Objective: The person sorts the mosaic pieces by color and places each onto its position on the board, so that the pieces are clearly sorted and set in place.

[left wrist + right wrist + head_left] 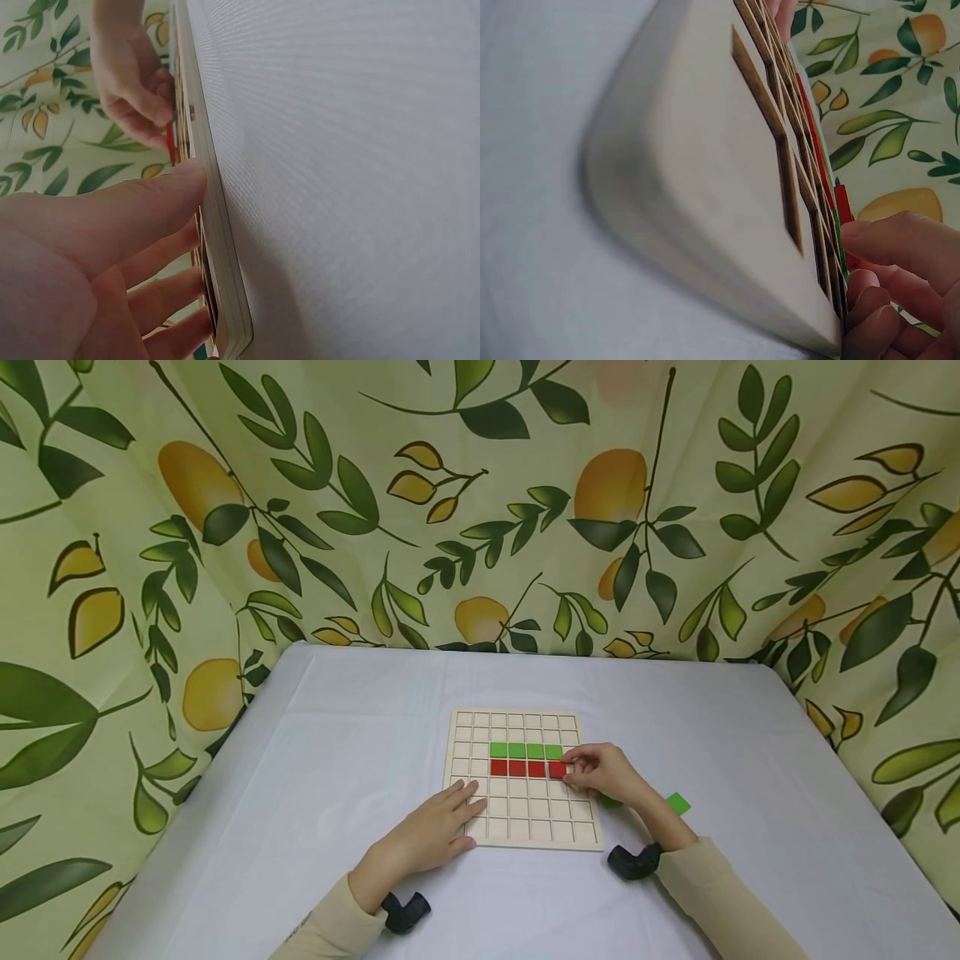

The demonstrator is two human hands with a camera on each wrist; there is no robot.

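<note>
A wooden grid board [528,828] lies on the table, with a row of several green square tiles [517,750] and, just nearer, a row of red square tiles [517,767]. My right hand [606,774] pinches one red tile [557,770] between thumb and fingertips at the right end of the red row. In the right wrist view this red tile [843,201] stands tilted up from the board's surface. My left hand [429,828] rests with fingers spread on the board's near left edge. From the left wrist view, its thumb [169,199] lies along that edge.
A loose green tile [678,802] lies right of the board, and another green tile [609,801] shows partly under my right hand. Black wrist mounts [407,912] sit at both cuffs. A white cloth [337,718] covers the table, with a leaf-and-fruit patterned curtain [480,527] around it.
</note>
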